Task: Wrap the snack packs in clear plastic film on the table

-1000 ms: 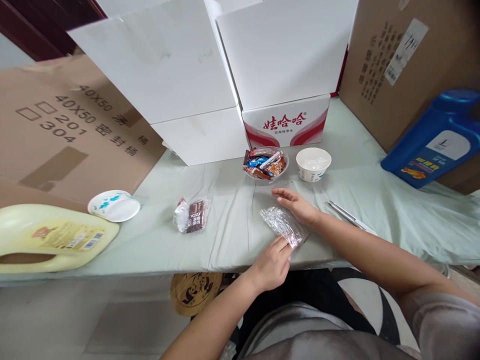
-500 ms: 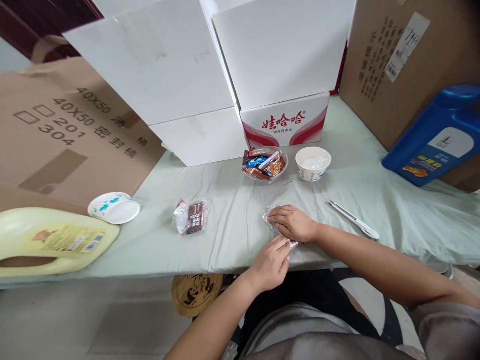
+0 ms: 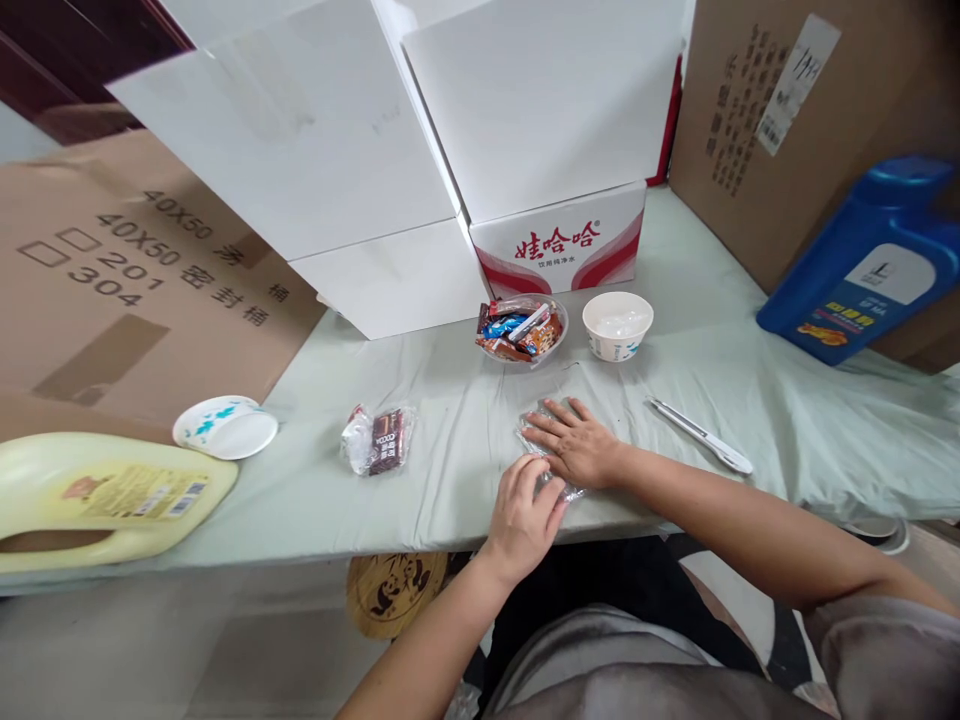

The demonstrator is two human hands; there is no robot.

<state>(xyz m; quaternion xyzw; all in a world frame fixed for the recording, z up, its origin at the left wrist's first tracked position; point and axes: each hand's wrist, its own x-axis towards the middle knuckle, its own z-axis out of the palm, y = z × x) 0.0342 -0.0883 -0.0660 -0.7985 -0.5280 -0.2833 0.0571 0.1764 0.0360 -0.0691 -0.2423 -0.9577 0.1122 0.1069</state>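
Observation:
A crinkled clear plastic wrapper (image 3: 571, 493) lies near the table's front edge. My right hand (image 3: 577, 445) is pressed flat over it, fingers spread. Close beside it, my left hand (image 3: 521, 520) has its fingers curled in toward the thumb at the wrapper's near left side, pinching the plastic there. What is under my right palm is hidden. To the left, a dark brown cocoa packet (image 3: 388, 440) sits in a clear plastic wrap. A white utility knife (image 3: 701, 436) lies right of my hands.
Behind my hands stand a clear bowl of wrapped snacks (image 3: 523, 330) and a paper bowl (image 3: 618, 326) with clear plastic inside. Another paper bowl (image 3: 225, 428) is tipped at left by a yellow jug (image 3: 112, 495). A blue bottle (image 3: 862, 260) stands right. Boxes (image 3: 559, 240) line the back.
My right hand has spread its fingers flat over the wrapper. My left hand has shifted slightly up and left, its fingers more arched. The view has moved a little.

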